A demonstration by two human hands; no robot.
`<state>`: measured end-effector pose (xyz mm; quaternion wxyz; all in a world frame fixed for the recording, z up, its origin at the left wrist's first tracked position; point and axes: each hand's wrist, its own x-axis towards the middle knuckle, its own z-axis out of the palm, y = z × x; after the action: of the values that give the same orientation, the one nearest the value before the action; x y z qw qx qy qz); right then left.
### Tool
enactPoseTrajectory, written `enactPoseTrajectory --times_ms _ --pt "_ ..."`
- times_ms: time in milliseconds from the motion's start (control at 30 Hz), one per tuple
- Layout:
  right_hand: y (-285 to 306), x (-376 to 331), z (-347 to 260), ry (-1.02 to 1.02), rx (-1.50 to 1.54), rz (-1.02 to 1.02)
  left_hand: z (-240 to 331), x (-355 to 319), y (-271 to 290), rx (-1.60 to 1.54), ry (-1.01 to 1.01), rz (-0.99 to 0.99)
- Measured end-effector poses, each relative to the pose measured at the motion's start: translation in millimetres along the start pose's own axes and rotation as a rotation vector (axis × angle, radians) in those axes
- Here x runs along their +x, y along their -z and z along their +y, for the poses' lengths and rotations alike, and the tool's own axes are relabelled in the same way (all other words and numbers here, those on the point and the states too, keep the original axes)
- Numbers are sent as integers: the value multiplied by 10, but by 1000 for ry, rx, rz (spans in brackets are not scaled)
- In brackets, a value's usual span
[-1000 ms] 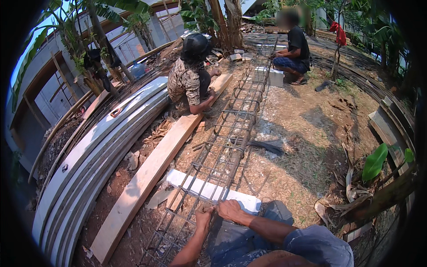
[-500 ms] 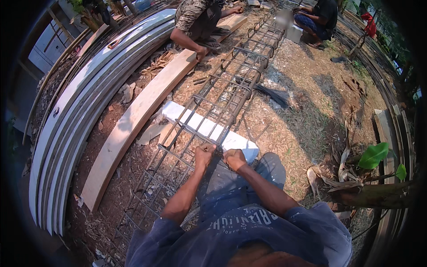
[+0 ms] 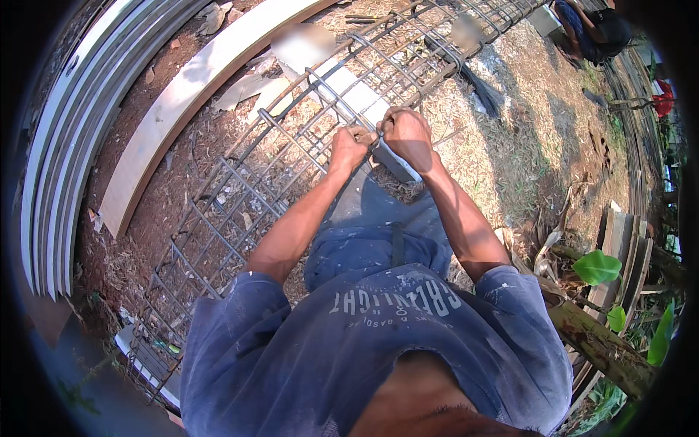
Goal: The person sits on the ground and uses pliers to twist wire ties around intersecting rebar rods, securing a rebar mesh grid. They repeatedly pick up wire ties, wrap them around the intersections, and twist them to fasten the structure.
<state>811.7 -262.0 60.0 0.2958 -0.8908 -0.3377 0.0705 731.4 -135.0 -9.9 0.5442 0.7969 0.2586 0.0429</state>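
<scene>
A long cage of steel reinforcing bars (image 3: 253,186) runs diagonally from lower left to upper right. At its near long side my left hand (image 3: 351,148) is closed, fingertips pinched against the bars. Close beside it my right hand (image 3: 408,138) is also closed, knuckles up, its fingertips meeting the left ones. Whatever thin thing they pinch is hidden by the fingers. A white block-like beam (image 3: 364,97) lies crosswise under the cage, its grey end (image 3: 397,162) sticking out below my right hand.
A wide wooden plank (image 3: 175,95) and a stack of long white-faced boards (image 3: 80,120) lie to the left. A person (image 3: 593,33) crouches at the far right. Dark strands (image 3: 482,91) lie beside the cage. Boards (image 3: 619,266) and a green leaf (image 3: 597,267) are at the right.
The view has tipped down, so the cage and my hands appear higher. My right hand has turned, knuckles up, closer to the left. The person beside the plank has left the view.
</scene>
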Motion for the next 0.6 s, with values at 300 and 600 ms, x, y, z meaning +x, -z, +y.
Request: enactPoseTrajectory --times_ms 300,600 --pt "-348 -612 425 -735 802 -481 -63 26 -95 -2 17 -12" --pt "-279 -637 2115 -890 413 92 -69 47 -105 -115 50 -103"
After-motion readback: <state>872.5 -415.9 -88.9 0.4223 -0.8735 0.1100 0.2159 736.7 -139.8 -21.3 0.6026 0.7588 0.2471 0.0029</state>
